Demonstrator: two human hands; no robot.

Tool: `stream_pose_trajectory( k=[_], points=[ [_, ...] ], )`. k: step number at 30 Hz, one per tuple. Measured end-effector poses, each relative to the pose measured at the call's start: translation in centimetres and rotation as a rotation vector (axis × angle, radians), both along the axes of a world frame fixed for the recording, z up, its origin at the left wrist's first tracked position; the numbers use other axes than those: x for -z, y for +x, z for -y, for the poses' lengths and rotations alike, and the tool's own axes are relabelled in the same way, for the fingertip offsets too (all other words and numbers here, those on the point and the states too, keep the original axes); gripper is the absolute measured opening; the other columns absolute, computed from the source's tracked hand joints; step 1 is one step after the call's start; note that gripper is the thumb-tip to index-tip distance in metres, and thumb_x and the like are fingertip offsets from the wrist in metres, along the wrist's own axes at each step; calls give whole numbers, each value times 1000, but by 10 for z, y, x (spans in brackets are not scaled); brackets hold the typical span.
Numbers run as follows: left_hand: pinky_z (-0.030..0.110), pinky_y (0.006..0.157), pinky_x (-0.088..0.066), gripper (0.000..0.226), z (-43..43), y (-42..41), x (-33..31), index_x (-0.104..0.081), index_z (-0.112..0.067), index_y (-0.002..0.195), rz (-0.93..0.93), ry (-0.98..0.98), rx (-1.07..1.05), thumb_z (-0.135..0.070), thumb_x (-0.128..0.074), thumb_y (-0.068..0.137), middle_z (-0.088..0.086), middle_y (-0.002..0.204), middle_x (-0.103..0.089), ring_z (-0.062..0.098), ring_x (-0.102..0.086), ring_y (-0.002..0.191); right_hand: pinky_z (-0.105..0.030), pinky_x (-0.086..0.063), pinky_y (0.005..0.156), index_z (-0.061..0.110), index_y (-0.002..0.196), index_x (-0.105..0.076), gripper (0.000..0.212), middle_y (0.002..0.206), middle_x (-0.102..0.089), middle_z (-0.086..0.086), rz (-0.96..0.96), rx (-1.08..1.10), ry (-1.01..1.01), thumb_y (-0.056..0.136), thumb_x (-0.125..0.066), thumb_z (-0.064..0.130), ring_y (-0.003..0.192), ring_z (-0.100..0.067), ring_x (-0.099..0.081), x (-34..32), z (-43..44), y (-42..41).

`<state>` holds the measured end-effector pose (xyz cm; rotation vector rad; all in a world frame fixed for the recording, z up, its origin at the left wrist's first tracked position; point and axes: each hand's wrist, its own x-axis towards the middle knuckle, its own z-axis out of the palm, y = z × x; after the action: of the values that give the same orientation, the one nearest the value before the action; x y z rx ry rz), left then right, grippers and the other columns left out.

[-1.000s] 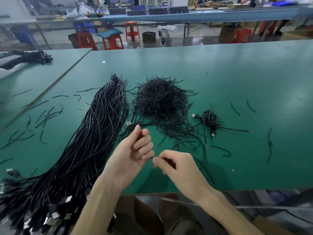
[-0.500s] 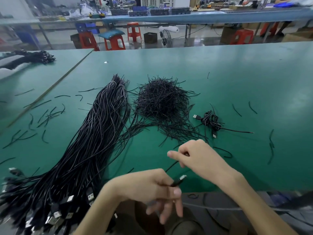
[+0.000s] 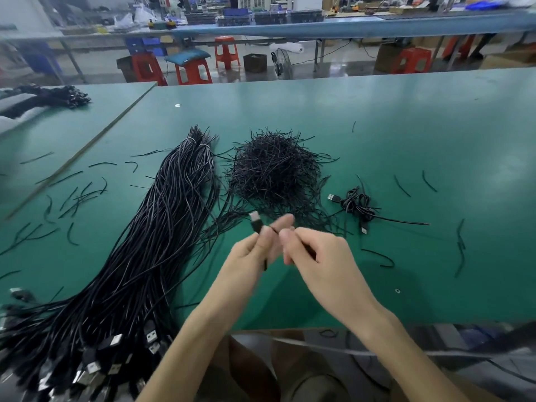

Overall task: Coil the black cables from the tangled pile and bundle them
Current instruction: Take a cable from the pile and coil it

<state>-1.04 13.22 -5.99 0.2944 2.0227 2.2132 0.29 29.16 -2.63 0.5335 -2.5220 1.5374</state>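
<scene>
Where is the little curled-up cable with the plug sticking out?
In the head view, the small coiled cable lies on the green table, just right of the heap of short black ties and beyond the right hand.

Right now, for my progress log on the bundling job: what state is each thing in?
left hand, grips the held cable below its plug.
right hand, pinches the held cable beside it.
held cable, plug end up, between both hands.
long cable bunch, lying stretched out, banded at far end.
tie heap, loose pile.
coiled cable, bundled, lying on the table.
</scene>
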Motion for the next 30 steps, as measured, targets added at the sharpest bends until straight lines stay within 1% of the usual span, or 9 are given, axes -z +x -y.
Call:
stream_pose_trajectory(
  k=[3,5,8,13,16,20,25,28,30],
  points=[
    [33,104,-52,52,7,-14,-3,-57,0,135,153,445,-164,-35,-32,107,11,136,-66,19,-67,121,-26,-33,48,26,74,-60,37,54,-49,4,102,-196,32,105,-50,44,48,-5,-38,18,6,13],
    [21,76,-57,47,21,-13,-13,-62,-3,121,224,751,-110,-35,-30,110,4,115,-72,7,-71,88,-20,-33,53,25,77,-62,36,57,-52,9,163,-258,107,104,-51,45,50,-6,-42,32,3,12],
    [19,47,-31,41,37,0,-26,-56,-19,80,259,844,68,-37,-36,111,-12,66,-45,4,-31,46,-18,-37,56,17,70,-62,59,63,-59,8,149,-216,379,100,-43,64,55,-7,-54,39,-12,-7],
    [22,55,-42,45,49,22,-32,-70,-13,81,35,-298,548,-43,-49,106,5,63,-63,16,-53,48,-24,-29,53,22,57,-40,69,60,-48,4,-9,-118,568,83,-36,86,56,-9,-47,33,-32,-35],
    [29,82,-54,38,37,19,-15,-76,-16,99,16,-759,400,-33,-44,110,-2,85,-79,14,-74,80,-31,-37,55,20,56,-45,64,55,-47,3,-38,-53,402,89,-46,74,53,-13,-45,23,-27,-37],
    [31,100,-55,37,19,8,2,-67,-14,127,5,-237,-101,-31,-44,103,2,119,-76,18,-69,117,-19,-27,47,20,63,-61,51,45,-40,9,13,-76,15,103,-49,49,41,-8,-33,11,-8,-19],
    [35,115,-43,52,8,2,2,-51,-3,144,73,284,-8,-37,-34,110,11,146,-59,25,-54,137,-16,-29,51,16,75,-58,42,54,-46,15,95,-243,-3,108,-45,39,47,-7,-37,22,15,0],
    [26,91,-56,45,18,-3,-13,-65,-6,126,91,583,-6,-32,-33,109,5,119,-71,15,-70,105,-16,-35,60,18,74,-57,44,59,-53,17,132,-259,133,107,-44,43,57,-5,-50,35,11,-3],
    [20,64,-45,38,33,0,-22,-71,-15,96,132,731,46,-28,-38,110,-8,77,-55,6,-50,61,-22,-34,71,22,74,-50,43,68,-49,16,22,-183,355,105,-39,49,68,-5,-47,41,1,-13]
  ],
)
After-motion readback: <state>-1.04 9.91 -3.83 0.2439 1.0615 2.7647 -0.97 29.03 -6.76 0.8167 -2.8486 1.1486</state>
